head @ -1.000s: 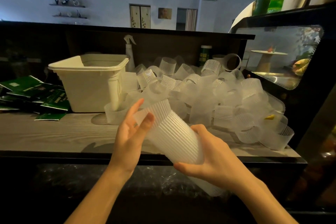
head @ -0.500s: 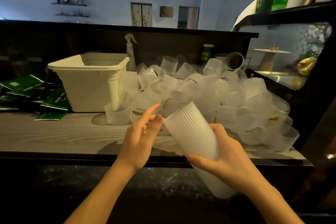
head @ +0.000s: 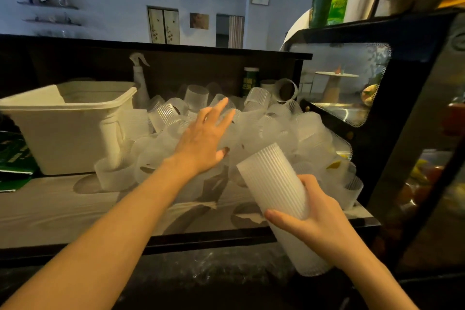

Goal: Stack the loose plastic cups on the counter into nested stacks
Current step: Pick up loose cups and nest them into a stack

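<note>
A heap of several loose ribbed translucent plastic cups [head: 264, 118] covers the back and right of the wooden counter [head: 63, 206]. My right hand [head: 319, 219] grips a long nested stack of cups [head: 274, 184], tilted with its closed end up and to the left, in front of the counter's edge. My left hand [head: 203, 138] is stretched out over the heap with its fingers spread and straight, holding nothing. Whether its fingertips touch a cup cannot be told.
A cream plastic tub [head: 68, 123] stands at the left of the counter, with a white spray bottle [head: 139, 83] behind it. Green packets [head: 12, 158] lie at the far left. A black glass display case [head: 377, 98] borders the counter on the right.
My left hand has left the stack and reached forward and up over the heap, fingers now spread. My right hand still holds the stack, which has shifted to the right and stands more upright.
</note>
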The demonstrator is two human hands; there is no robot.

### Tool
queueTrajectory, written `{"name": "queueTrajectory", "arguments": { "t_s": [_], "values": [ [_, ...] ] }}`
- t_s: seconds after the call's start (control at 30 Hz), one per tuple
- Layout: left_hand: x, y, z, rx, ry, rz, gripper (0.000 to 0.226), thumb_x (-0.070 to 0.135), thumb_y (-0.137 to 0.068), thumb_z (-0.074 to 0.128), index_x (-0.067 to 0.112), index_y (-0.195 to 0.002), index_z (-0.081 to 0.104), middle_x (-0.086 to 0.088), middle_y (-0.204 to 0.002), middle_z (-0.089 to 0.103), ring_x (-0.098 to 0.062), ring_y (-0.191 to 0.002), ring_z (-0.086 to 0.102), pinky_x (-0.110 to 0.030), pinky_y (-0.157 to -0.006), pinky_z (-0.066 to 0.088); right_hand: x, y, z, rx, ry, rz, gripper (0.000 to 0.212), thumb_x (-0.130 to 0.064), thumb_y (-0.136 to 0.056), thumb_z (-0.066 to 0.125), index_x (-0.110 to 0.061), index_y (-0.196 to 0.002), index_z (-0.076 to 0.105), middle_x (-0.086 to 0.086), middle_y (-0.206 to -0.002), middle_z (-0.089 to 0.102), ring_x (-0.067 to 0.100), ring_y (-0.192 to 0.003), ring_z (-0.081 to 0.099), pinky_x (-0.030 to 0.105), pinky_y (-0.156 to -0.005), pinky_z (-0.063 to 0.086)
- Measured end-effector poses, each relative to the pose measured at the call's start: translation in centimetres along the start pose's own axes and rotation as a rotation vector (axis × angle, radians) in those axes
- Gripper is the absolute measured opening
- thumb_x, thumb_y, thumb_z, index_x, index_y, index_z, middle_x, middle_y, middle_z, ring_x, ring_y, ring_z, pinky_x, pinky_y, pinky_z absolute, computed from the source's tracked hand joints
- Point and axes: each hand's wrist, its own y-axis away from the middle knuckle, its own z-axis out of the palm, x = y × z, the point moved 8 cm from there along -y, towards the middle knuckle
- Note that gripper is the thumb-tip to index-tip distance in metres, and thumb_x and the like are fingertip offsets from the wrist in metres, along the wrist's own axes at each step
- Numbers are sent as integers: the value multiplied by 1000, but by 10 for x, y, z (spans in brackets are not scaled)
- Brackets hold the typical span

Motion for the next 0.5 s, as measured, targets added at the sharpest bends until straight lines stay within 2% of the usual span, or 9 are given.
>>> {"name": "queueTrajectory", "arguments": {
  "t_s": [0.1,0.2,0.33,0.43,0.5],
  "values": [
    [6,-17,14,-118,-216,95,95,37,-85,71,22,-156,9,-6,-162,-14,-32,-148,2,-49,-114,29,6,-3,-3,-4,3,14,74,-66,-66,72,-35,-120,32,-21,-106,48,0,-92,55,17,-66,48],
    [7,-24,22,-190,-307,133,84,39,-89,67,25,-154,17,-6,-163,-13,-33,-149,-3,-49,-116,22,13,-5,-5,3,-3,28,73,-67,-65,73,-37,-118,32,-21,-106,48,1,-92,55,19,-68,51],
    [2,-25,20,-151,-258,154,72,38,-89,68,20,-149,32,-4,-163,12,-27,-151,4,-42,-117,23,18,-7,-3,2,-11,26,72,-69,-65,72,-39,-116,32,-21,-105,49,1,-92,55,23,-74,55],
    [-1,-21,9,-20,-119,165,68,33,-81,77,14,-139,46,-5,-147,44,-26,-146,27,-41,-114,29,21,-7,-2,0,-25,32,72,-69,-64,72,-38,-116,33,-21,-105,50,1,-92,56,21,-71,53],
    [-10,-17,2,69,-33,148,68,41,-78,78,14,-134,51,-6,-134,55,-28,-134,43,-44,-108,37,22,-7,-3,1,-47,43,74,-72,-60,70,-38,-116,34,-19,-105,51,1,-91,57,19,-68,51]
  ]
}}
